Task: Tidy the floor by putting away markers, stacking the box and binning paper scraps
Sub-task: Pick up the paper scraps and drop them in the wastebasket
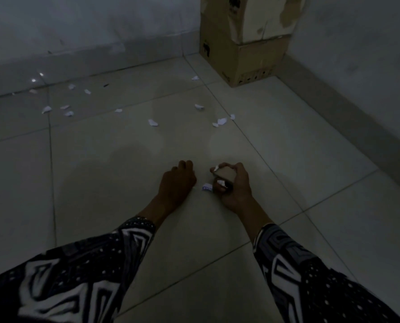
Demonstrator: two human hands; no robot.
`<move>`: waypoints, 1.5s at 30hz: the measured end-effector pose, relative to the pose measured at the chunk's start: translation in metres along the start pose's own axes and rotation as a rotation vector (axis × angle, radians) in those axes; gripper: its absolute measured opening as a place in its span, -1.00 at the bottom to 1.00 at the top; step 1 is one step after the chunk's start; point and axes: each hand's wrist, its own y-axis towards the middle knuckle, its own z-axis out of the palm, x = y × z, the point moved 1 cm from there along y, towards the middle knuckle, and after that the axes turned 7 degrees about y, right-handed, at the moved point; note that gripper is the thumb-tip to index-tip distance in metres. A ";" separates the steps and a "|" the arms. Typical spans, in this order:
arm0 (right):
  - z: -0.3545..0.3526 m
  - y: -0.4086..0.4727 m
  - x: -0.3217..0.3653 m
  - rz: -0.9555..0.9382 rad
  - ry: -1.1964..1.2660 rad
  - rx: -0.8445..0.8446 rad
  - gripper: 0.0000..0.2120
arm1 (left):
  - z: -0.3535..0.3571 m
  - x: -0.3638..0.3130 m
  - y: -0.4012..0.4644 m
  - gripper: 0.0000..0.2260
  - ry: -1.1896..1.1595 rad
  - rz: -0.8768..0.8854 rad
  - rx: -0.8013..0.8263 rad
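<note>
Paper scraps already gathered sit in the right hand point(231, 183), whose fingers curl round a small pale wad or card with white bits poking out, probably so the load stays together until it reaches a bin. One more scrap point(206, 187) lies on the tile between the two hands. Beside it, the left hand point(178, 180) is knuckles-up on the floor with fingers curled under; whether it pinches anything I cannot tell. Further out, loose scraps point(153, 122) dot the floor point(101, 171) toward the wall point(77, 31). Stacked cardboard boxes point(245, 57) fill the corner, leaving bare tile on every side for reaching. No bin shows.
</note>
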 end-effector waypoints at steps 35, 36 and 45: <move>0.000 -0.008 0.002 -0.007 0.073 -0.035 -0.65 | -0.024 0.048 -0.016 -0.77 -2.138 -1.114 0.207; -0.001 -0.009 0.003 -0.004 0.079 -0.035 -0.65 | -0.025 0.047 -0.015 -0.76 -2.195 -1.092 0.215; -0.002 -0.013 0.005 0.009 0.084 0.006 -0.64 | -0.027 0.040 -0.010 -0.75 -2.460 -0.951 0.290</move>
